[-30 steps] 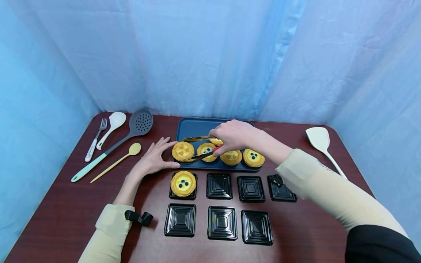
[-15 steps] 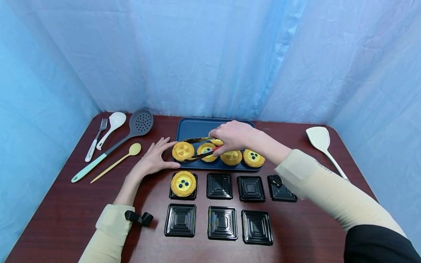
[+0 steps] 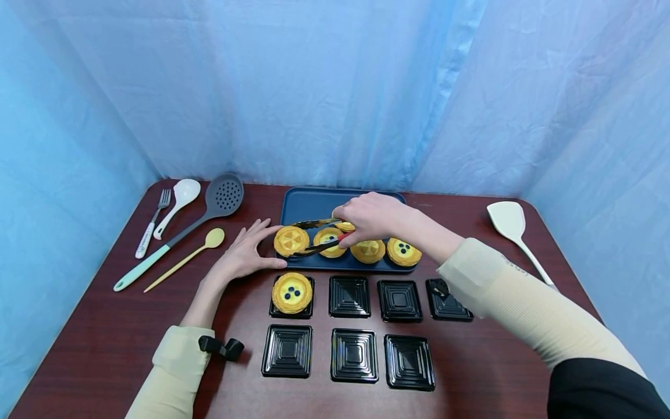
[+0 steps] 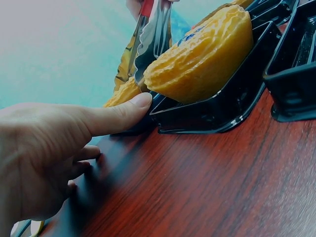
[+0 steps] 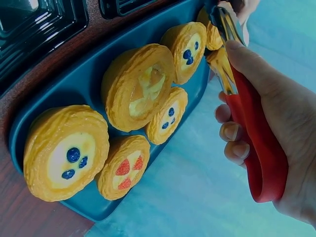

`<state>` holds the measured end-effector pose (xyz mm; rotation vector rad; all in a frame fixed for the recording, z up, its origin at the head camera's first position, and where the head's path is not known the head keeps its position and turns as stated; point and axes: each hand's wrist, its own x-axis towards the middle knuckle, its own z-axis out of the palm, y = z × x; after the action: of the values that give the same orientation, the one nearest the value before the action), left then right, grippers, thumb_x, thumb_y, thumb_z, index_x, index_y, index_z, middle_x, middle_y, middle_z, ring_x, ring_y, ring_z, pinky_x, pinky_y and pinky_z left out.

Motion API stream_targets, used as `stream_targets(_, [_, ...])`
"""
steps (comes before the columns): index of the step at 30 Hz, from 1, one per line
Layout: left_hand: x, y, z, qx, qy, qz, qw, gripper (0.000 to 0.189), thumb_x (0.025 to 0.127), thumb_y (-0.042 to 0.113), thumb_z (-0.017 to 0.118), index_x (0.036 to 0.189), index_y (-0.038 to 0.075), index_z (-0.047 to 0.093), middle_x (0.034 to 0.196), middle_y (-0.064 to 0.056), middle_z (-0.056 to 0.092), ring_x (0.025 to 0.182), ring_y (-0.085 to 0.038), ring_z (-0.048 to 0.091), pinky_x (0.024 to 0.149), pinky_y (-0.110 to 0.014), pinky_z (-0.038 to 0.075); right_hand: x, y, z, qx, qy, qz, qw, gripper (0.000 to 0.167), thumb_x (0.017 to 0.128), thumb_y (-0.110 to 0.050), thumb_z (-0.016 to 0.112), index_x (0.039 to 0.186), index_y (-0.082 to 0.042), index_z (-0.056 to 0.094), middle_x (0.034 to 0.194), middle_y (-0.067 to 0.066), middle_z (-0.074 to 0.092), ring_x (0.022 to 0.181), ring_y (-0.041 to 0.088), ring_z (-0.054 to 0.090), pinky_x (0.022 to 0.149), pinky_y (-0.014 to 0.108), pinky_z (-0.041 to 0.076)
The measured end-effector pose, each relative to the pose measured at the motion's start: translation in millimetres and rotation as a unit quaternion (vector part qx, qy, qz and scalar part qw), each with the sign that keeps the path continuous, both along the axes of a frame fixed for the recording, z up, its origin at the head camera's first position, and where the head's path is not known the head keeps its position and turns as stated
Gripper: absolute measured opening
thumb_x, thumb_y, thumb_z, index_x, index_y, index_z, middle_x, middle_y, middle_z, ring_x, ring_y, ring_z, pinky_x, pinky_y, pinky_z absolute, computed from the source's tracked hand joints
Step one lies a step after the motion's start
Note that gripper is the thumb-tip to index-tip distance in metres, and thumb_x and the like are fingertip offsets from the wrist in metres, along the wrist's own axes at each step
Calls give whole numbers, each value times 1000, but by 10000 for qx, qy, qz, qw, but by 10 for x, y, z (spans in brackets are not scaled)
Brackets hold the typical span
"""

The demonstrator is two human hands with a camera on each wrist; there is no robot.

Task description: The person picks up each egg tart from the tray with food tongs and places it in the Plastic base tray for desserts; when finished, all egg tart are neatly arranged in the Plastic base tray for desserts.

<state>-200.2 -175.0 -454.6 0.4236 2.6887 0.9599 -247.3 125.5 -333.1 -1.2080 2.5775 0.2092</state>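
Observation:
My right hand (image 3: 373, 216) grips a pair of tongs (image 5: 252, 133) by the red handles. The metal arms of the tongs reach left, on either side of the leftmost egg tart (image 3: 291, 240), which has a segmented top and stays on the blue tray (image 3: 309, 203). My left hand (image 3: 246, 250) is at the tray's left end, thumb and index finger extended near its edge and the other fingers loosely spread. In front of the tray, a blueberry-topped tart (image 3: 291, 293) sits on a square black plastic base, seen tilted in the left wrist view. More tarts (image 5: 66, 153) stand on the tray, some with blueberries, one with red pieces.
Several black square bases (image 3: 354, 355) lie in two rows before the tray. To the left are a fork (image 3: 152, 224), a white spoon (image 3: 180, 201), a grey skimmer (image 3: 225, 195) and a yellow spoon (image 3: 213, 237). A white spatula (image 3: 508, 220) lies right. Curtains hang behind.
Hardly anything differs. The tips of the tongs sit very slightly closer together about the leftmost tart, and both hands keep their places.

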Motion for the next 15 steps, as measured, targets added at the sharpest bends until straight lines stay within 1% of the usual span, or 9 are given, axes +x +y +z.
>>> stream_targets(4, [-3, -4, 3, 1, 19, -14, 10000, 90, 86, 43, 82, 161, 18, 38, 173, -19, 16, 163, -40, 4, 131, -62, -3, 0, 8, -5, -41, 29, 35, 10000, 62, 93, -55, 71, 137, -12, 64, 117, 7, 76, 79, 18, 70, 71, 35, 59])
stream_targets(6, [-7, -8, 0, -2, 38, -23, 10000, 90, 86, 43, 82, 161, 18, 38, 173, -20, 16, 162, -41, 4, 131, -63, -3, 3, 9, -6, -64, 49, 50, 10000, 62, 92, -55, 71, 136, -12, 65, 116, 6, 76, 77, 17, 69, 68, 34, 58])
stream_targets(15, [-4, -11, 1, -6, 34, -19, 10000, 91, 86, 44, 82, 161, 18, 38, 173, -20, 16, 163, -40, 4, 131, -62, -2, 7, 15, 14, -82, 45, 77, 9999, 60, 93, -55, 71, 135, -13, 65, 113, 7, 77, 78, 18, 69, 68, 35, 58])
